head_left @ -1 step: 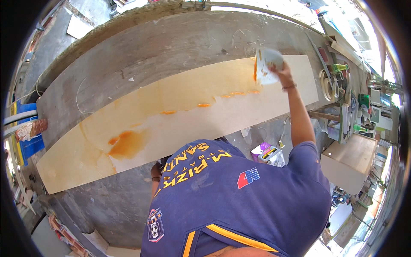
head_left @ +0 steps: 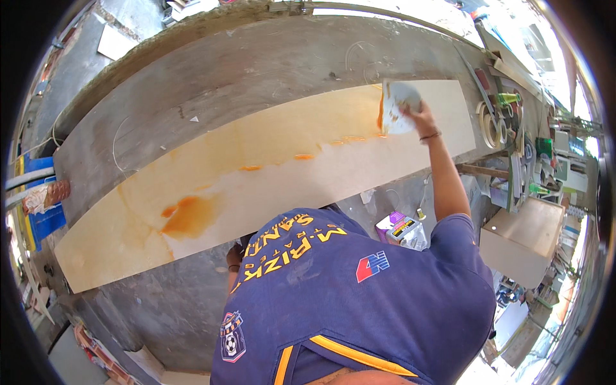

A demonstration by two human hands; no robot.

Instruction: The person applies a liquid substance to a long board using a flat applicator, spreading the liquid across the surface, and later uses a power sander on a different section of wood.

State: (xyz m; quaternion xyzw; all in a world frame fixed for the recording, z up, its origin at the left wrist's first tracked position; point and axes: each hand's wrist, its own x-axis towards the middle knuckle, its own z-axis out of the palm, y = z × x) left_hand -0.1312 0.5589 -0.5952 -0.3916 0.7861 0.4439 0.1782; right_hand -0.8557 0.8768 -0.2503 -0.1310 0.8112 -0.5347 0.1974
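Right hand [head_left: 420, 115] grips a spreader [head_left: 398, 106] at the board's [head_left: 269, 167] far right end; left hand's [head_left: 235, 258] fingers hidden.

The person wears a dark blue short-sleeved shirt [head_left: 359, 301] with yellow lettering, orange stripes, and a wristband [head_left: 430, 136].

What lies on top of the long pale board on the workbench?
Orange glue in streaks and a pool, plus a white spreader card under the right hand. The torso hides the board's near edge; left hand unseen.
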